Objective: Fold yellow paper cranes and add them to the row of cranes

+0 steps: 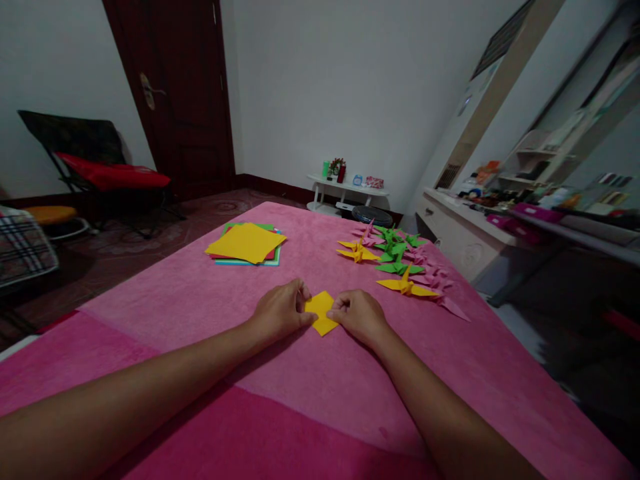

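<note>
A small piece of folded yellow origami paper (325, 305) lies between my hands on the pink cloth. My left hand (284, 308) grips its left edge, with the thumb on top near the lower part. On the opposite edge, my right hand (363, 316) pinches the paper between thumb and bent fingers. Creases run across the piece, which has a pointed top and bottom. The undersides of the fingers are hidden.
Left of centre rests a stack of coloured paper sheets (245, 243), yellow on top. Folded cranes in yellow (406, 285), green (397, 265) and pink (434, 277) crowd the right side of the pink-covered table (200, 307). Beyond stand a low white shelf (350, 187) and a folding chair (100, 167).
</note>
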Demonstrator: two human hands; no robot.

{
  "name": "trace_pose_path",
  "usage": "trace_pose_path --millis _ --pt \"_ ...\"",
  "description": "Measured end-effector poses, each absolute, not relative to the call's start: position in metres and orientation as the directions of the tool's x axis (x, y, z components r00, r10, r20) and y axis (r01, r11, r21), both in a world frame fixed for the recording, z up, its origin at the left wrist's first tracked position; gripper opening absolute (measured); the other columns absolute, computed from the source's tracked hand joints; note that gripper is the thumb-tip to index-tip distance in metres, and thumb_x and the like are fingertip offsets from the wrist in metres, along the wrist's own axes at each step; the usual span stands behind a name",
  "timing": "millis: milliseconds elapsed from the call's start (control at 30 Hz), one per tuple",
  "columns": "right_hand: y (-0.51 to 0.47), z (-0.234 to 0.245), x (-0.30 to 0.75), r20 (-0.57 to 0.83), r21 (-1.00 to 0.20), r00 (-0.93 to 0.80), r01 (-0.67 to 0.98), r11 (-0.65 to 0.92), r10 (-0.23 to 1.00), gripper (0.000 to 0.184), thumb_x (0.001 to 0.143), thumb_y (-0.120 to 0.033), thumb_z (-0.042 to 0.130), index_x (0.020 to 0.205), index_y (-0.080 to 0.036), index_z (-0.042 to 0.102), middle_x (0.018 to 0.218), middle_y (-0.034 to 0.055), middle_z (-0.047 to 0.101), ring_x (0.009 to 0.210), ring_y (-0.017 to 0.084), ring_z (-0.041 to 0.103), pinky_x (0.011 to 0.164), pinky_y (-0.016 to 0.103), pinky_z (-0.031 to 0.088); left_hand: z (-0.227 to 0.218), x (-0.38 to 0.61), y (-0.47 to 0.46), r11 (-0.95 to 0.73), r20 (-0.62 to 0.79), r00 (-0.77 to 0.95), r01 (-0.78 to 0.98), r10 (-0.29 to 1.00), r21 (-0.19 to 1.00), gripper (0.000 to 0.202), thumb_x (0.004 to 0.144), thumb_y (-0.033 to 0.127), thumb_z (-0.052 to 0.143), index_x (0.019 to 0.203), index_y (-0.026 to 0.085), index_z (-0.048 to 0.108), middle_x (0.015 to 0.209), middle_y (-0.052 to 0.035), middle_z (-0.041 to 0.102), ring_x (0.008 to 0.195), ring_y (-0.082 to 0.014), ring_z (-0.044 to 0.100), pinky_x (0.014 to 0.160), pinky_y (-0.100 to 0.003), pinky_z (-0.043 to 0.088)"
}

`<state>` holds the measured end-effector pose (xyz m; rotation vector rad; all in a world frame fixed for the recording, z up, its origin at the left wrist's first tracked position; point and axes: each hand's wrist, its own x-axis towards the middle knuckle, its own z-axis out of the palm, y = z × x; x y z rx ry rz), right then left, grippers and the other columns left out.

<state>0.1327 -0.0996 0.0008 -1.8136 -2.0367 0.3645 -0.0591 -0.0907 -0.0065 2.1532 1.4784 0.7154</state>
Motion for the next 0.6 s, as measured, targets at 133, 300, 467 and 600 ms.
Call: trace_pose_path --millis 133,300,467,600 --pt "-0.098 0.002 0.132 0.088 -0.457 -0.111 0.879 0.139 0.99 0.011 0.063 -0.033 0.067 0.065 -0.022 0.067 0.065 -0.001 0.065 0.055 0.011 0.053 0.046 0.021 0.026 0.0 -0.06 -0.072 -0.244 -0.026 0.33 0.746 0.944 0.62 0.04 0.051 0.044 0.071 0.081 0.019 0.063 0.068 0.0002 0.064 0.057 -0.0126 0.053 0.047 -0.02 0.027" --pt "-0.095 -0.001 0.134 0.086 -0.511 -0.139 0.844 0.163 0.987 0.011 0.062 -0.03 0.066 0.064 -0.02 0.067 0.062 -0.0003 0.063 0.053 0.01 0.051 0.046 0.021 0.027 0.0 -0.061 -0.046 -0.191 -0.156 0.386 0.719 0.909 0.668 0.03 0.052 0.044 0.07 0.068 0.019 0.068 0.057 0.0002 0.062 0.05 -0.0114 0.051 0.046 -0.02 0.027" --pt "-0.092 -0.006 0.136 0.107 -0.587 -0.155 0.787 0.188 0.982 0.01 0.06 -0.028 0.067 0.062 -0.019 0.067 0.056 -0.0012 0.06 0.051 0.01 0.049 0.046 0.02 0.028 0.001 -0.06 -0.038 -0.247 -0.137 0.426 0.725 0.894 0.643 0.031 0.046 0.046 0.072 0.058 0.018 0.068 0.048 0.001 0.058 0.045 -0.0104 0.046 0.044 -0.02 0.025" --pt "-0.091 -0.009 0.139 0.125 -0.652 -0.172 0.728 0.212 0.977 0.007 0.059 -0.024 0.067 0.06 -0.018 0.067 0.053 -0.0025 0.058 0.049 0.009 0.047 0.047 0.019 0.029 0.015 -0.052 -0.044 -0.294 -0.103 0.395 0.812 0.913 0.503 0.033 0.042 0.049 0.072 0.054 0.018 0.067 0.048 0.0001 0.057 0.046 -0.0115 0.047 0.045 -0.022 0.024"
